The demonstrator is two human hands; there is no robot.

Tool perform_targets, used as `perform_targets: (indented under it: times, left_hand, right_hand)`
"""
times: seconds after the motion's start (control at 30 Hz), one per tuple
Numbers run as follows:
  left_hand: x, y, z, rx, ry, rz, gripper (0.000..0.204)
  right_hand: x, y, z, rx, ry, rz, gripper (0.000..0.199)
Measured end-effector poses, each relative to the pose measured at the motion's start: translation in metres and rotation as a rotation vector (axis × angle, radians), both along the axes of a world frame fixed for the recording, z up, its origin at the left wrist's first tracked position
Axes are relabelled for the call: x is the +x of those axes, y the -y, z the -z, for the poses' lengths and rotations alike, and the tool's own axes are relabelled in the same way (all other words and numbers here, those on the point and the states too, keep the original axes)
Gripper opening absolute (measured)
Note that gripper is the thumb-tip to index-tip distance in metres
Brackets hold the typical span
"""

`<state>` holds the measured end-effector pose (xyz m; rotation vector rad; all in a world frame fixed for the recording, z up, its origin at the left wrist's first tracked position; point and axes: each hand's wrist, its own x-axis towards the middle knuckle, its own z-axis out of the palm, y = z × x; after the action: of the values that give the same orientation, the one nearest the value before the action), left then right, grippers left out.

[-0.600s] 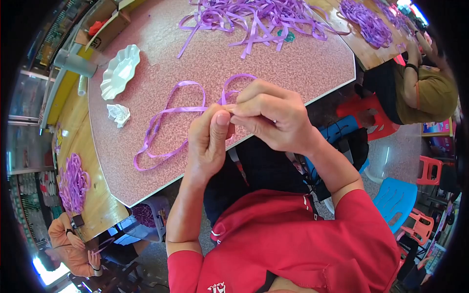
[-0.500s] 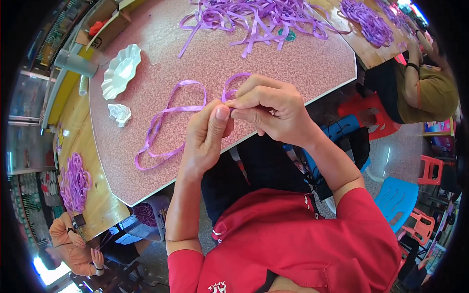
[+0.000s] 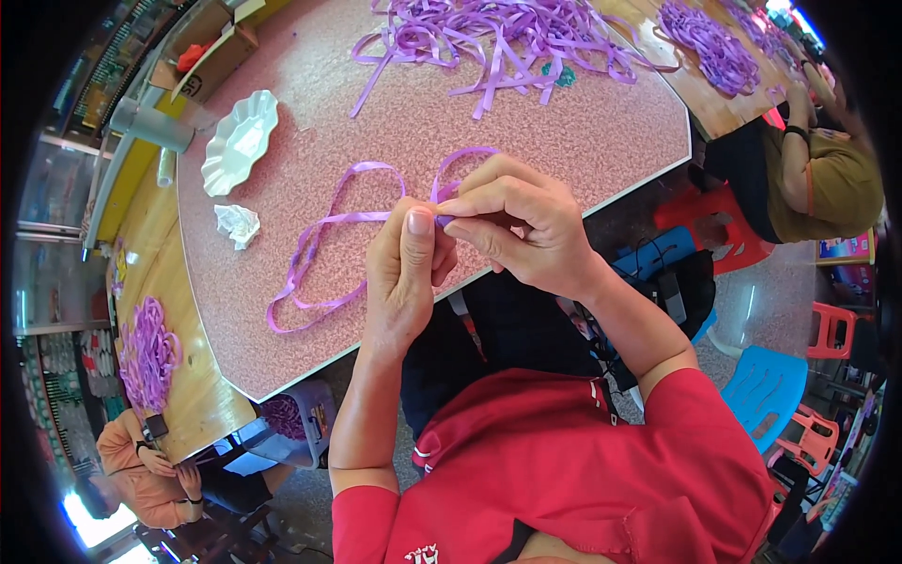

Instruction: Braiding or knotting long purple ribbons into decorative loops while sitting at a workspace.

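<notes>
Both hands meet above near table edge, pinching same purple ribbon [image 3: 324,222]. L hand [image 3: 402,277]: thumb up, nail visible, fingers curled in, clamped on ribbon at the crossing pt. R hand [image 3: 521,226]: thumb + forefinger tips nipped on ribbon right against L thumb tip; other fingers arched over. Hands touching at the pinch.

From the pinch: one small loop rises just behind R fingers; a larger loop runs out to L of pinch, lying flat on pink speckled table [image 3: 583,132]; two tails trail further L and toward near edge, ends loose on tabletop.

L of pinch, beyond big loop: crumpled white paper wad [image 3: 235,224]. Further out, same side: white scalloped dish [image 3: 241,141], apart from wad.

Straight beyond pinch, far across table: heap of purple ribbon lengths [image 3: 498,38], tangled, w/ a small teal item [image 3: 562,75] at its near-R side.

Far R of pinch: another person in olive top [image 3: 832,179] seated at adjoining wooden table, second ribbon pile [image 3: 709,42] on it.

Far L, lower: third ribbon pile [image 3: 146,352] on wood surface; person in orange [image 3: 132,465] below it.
</notes>
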<state>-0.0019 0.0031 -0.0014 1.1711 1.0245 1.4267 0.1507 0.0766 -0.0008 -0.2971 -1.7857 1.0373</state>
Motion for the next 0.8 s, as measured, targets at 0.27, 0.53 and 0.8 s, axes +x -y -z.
perform_targets:
  times: [0.27,0.53,0.8]
  left_hand:
    - [-0.003,0.002,0.011,0.241,-0.312,-0.17,0.031]
    - [-0.004,0.002,0.006,0.255,-0.262,-0.1,0.035]
    - [-0.003,0.001,0.01,0.188,-0.253,-0.17,0.033]
  right_hand:
    - [0.003,0.011,-0.004,-0.356,-0.026,-0.128,0.021]
    - [0.003,0.01,-0.001,-0.234,-0.017,-0.076,0.017]
    - [0.0,0.011,0.002,-0.024,0.01,0.07,0.019]
